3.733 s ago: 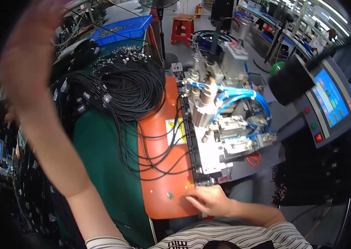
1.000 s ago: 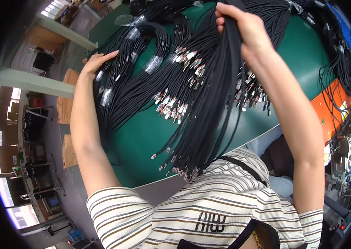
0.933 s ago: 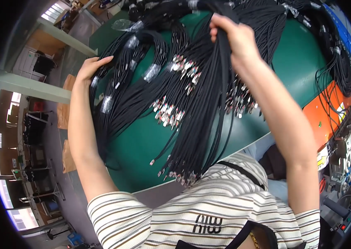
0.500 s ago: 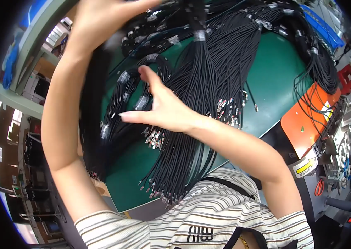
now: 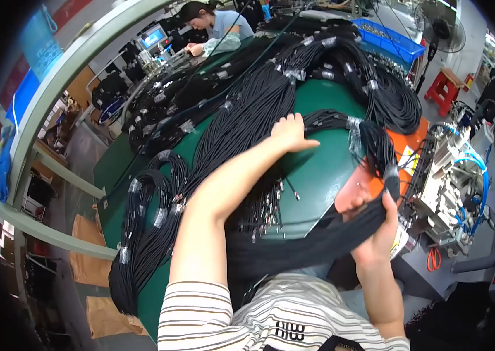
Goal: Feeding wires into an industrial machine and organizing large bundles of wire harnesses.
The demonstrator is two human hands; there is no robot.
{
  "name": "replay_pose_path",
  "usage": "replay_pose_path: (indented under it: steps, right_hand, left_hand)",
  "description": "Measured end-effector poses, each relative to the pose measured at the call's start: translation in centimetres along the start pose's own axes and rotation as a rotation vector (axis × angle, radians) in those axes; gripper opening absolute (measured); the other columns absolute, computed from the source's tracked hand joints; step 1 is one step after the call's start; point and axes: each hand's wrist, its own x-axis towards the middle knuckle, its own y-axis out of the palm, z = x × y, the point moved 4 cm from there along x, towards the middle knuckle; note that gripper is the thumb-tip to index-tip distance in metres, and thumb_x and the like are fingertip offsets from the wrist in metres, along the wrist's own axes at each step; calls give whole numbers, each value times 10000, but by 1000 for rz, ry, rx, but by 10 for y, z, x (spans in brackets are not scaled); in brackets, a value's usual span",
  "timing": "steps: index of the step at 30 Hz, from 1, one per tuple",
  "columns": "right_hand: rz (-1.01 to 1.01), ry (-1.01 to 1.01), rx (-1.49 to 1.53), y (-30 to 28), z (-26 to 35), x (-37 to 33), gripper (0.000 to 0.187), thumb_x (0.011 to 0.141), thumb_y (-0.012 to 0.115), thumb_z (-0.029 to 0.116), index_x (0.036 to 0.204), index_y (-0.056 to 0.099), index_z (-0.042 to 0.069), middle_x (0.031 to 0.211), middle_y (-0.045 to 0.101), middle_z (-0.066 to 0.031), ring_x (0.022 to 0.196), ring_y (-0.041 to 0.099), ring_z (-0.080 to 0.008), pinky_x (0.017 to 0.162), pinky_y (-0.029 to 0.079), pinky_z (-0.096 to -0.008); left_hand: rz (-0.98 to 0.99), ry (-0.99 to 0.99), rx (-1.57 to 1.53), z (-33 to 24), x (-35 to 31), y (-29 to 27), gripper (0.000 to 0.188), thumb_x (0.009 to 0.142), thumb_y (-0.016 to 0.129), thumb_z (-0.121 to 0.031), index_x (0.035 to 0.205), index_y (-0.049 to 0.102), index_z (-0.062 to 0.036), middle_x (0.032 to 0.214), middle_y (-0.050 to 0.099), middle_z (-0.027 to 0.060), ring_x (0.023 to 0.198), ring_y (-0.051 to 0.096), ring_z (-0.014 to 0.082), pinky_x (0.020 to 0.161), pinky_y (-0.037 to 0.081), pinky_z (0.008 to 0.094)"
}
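Note:
A thick bundle of black cables (image 5: 294, 251) loops over the right half of the green table, bound with clear tape in places. My right hand (image 5: 376, 237) is closed round it on the right, with the thumb up along its side. Farther off, near the table's middle, my left hand (image 5: 288, 134) has its fingers curled over the bundle's far stretch, its thumb sticking out to the right. Between the hands the bundle bends round above an orange board (image 5: 412, 137). Under my left forearm lie loose cable ends with small metal connectors (image 5: 268, 213).
More taped black cable bundles (image 5: 148, 216) cover the green table (image 5: 326, 93). A blue tray (image 5: 391, 44) stands at its far edge. Metal machinery (image 5: 443, 181) and orange-handled scissors (image 5: 433, 259) are on the right. A frame post (image 5: 60, 76) rises at left; a co-worker (image 5: 224, 29) sits beyond.
My left hand has come from the upper left to the table's middle, onto the bundle. The right hand, open before, has moved right and closed round it. The view has shifted too.

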Motion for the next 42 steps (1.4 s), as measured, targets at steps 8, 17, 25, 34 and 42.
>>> replay_pose_path:
  steps: [8,17,25,34,42]
  right_hand:
    - [-241,-94,-205,-59,14,-20,265,933,611,212,1166,538,108,821,567,-11,662,555,-140,671,487,-295]
    - [200,-335,-364,30,93,110,210,870,631,256,934,604,58,687,483,26,578,470,-113,569,380,-268]
    - [-256,-210,-520,-46,46,210,295,862,702,44,1118,604,-65,1013,694,-150,887,689,-226,818,563,-348]
    - [-252,-359,-1379,-20,58,217,338,857,696,195,1000,585,-90,889,663,-133,772,664,-182,695,537,-330]
    - [-130,-349,-1219,-11,103,201,215,853,689,192,821,628,-12,769,664,-60,728,661,-156,671,522,-324]
  left_hand:
    - [-157,128,107,19,25,-56,325,708,764,-271,961,683,-84,945,702,171,910,690,356,791,556,474]
    - [-755,211,341,1,113,-273,321,773,758,-281,1014,643,-102,976,683,163,948,665,364,782,529,488]
    - [-559,306,101,-60,207,-160,623,756,774,-507,1114,659,-11,1044,688,211,936,675,359,815,540,431]
    - [-102,78,-865,-140,238,-5,878,650,770,-670,991,674,133,1004,699,235,888,710,303,773,564,380]
    - [-377,30,-699,-167,250,-29,582,631,776,-402,954,713,77,1055,677,298,1022,668,396,920,527,405]
